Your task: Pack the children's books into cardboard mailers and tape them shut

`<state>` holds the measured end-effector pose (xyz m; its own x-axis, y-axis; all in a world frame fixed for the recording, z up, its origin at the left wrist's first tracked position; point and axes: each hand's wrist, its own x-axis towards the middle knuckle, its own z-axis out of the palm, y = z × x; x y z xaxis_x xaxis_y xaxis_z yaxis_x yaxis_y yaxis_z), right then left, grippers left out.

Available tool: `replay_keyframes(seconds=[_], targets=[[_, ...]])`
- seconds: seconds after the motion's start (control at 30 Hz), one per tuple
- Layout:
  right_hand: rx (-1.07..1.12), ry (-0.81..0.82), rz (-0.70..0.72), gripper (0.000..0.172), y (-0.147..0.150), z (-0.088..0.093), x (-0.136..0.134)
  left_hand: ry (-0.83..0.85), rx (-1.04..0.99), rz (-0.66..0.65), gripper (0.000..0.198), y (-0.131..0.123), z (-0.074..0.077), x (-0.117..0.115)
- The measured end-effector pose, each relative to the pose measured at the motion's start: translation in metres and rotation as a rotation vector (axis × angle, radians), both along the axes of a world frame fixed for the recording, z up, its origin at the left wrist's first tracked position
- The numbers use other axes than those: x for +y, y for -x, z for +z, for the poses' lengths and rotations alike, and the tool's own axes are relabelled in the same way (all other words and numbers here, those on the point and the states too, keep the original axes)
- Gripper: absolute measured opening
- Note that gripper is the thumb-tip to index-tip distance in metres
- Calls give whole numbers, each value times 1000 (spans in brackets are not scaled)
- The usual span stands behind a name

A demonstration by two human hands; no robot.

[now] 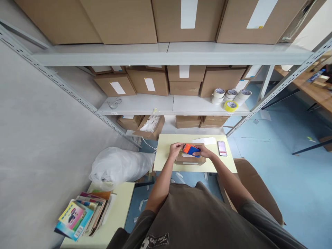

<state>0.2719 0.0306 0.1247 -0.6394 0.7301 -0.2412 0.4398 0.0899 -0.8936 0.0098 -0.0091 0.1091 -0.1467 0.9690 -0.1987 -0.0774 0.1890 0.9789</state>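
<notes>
Shelving (168,58), painted light grey, is spanning 12 o'clock and is carrying brown cartons (127,22) on its tiers. Clock directions are referring to the small carton (192,159), with 12 o'clock pointing away from the person. Just before the shelving, a pale yellow table (163,148) is supporting that carton. At 9 o'clock, a white plastic bag (120,166) is lying beside the table. At 8 o'clock, a second table (121,200) is bearing a stack of books (83,214). At 1 o'clock, tape rolls (230,105) are standing on a shelf. Directly above the small carton, both hands are meeting at an orange-and-blue object (191,150). From 3 o'clock, the right hand (204,152) is closing its fingers around the blue end. From 9 o'clock, the left hand (176,149) is curling its fingers at the orange end; whether they are gripping cannot be told. Between 2 and 3 o'clock, a phone (222,148) is lying on the table.
</notes>
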Motion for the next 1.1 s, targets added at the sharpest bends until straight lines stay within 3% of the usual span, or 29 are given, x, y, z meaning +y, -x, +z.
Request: replay_keyframes(seconds=[0.2,0.27,0.43,0.57,0.9,1.1], targets=[[-73,-132,-162,62,8,12,-5,-35,93,154,30,-10,-10,4],[-113,-143,-198,61,-3,12,-5,-67,91,256,30,5,-11,7],[-268,-123,-251,62,-51,4,-1,-112,51,496,29,69,-19,9],[-335,-87,-231,62,-66,-3,8,-75,-11,528,31,90,-38,0],[-423,-59,-176,59,-49,-13,29,265,-144,535,34,73,-107,-11],[-462,-73,-166,59,-45,-9,25,419,-189,429,30,42,-140,-11]])
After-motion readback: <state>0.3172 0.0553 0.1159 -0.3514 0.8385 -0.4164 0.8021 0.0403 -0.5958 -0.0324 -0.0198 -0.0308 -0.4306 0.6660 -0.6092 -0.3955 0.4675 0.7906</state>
